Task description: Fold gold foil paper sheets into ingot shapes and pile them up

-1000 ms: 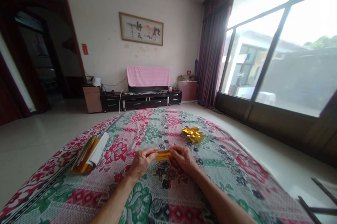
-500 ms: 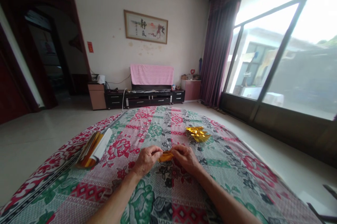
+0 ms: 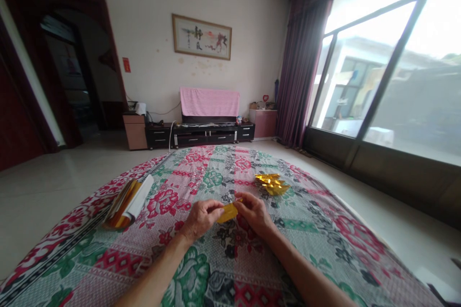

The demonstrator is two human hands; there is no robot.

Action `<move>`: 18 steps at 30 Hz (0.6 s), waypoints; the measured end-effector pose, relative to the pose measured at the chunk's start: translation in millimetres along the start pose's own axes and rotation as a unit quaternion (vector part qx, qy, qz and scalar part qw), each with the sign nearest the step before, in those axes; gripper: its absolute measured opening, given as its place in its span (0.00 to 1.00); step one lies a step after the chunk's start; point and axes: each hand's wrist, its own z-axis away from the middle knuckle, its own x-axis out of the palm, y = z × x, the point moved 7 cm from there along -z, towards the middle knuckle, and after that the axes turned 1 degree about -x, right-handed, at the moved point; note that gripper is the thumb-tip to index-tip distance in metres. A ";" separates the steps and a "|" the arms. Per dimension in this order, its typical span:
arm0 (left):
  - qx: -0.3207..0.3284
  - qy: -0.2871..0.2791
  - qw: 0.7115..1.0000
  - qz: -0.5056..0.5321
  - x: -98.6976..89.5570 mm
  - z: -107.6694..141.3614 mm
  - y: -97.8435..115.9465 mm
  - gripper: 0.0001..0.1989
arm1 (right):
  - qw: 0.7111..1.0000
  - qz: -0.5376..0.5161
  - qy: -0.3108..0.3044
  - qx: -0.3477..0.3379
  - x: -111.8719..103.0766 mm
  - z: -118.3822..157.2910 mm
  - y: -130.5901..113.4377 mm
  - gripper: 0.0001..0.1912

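Observation:
A small piece of gold foil paper (image 3: 227,213) is stretched between my two hands, just above the patterned cloth. My left hand (image 3: 202,219) pinches its left end between thumb and fingers. At the other end, my right hand (image 3: 254,213) has thumb and fingertips closed on the upper right corner. Beyond my right hand lie several shiny folded gold foil pieces (image 3: 272,185), grouped together. To the left rests a bundle of gold and white paper sheets (image 3: 130,203), curled and stacked.
A floral cloth in red, green and grey (image 3: 194,273) covers the rounded table. Behind it, a low black cabinet (image 3: 207,138) carries a screen draped with a pink cloth (image 3: 210,101). Purple curtains (image 3: 298,67) and a large window stand to the right.
The gold foil paper has tilted and now shows a flatter, brighter face. My right fingers have risen slightly along its right end; my left hand has barely moved.

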 end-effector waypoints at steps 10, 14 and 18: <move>-0.006 0.065 0.998 -0.024 -6.5 0.9 3.4 0.11 | 0.996 -0.081 -0.018 0.040 8.9 -0.4 1.3 0.22; 0.002 0.084 0.996 -0.019 -9.6 0.3 4.0 0.11 | 0.995 -0.084 -0.034 0.044 13.0 0.2 1.1 0.20; 0.026 0.107 0.994 -0.019 -13.4 -1.4 3.0 0.10 | 0.998 -0.065 -0.018 0.018 9.3 -0.2 -0.4 0.17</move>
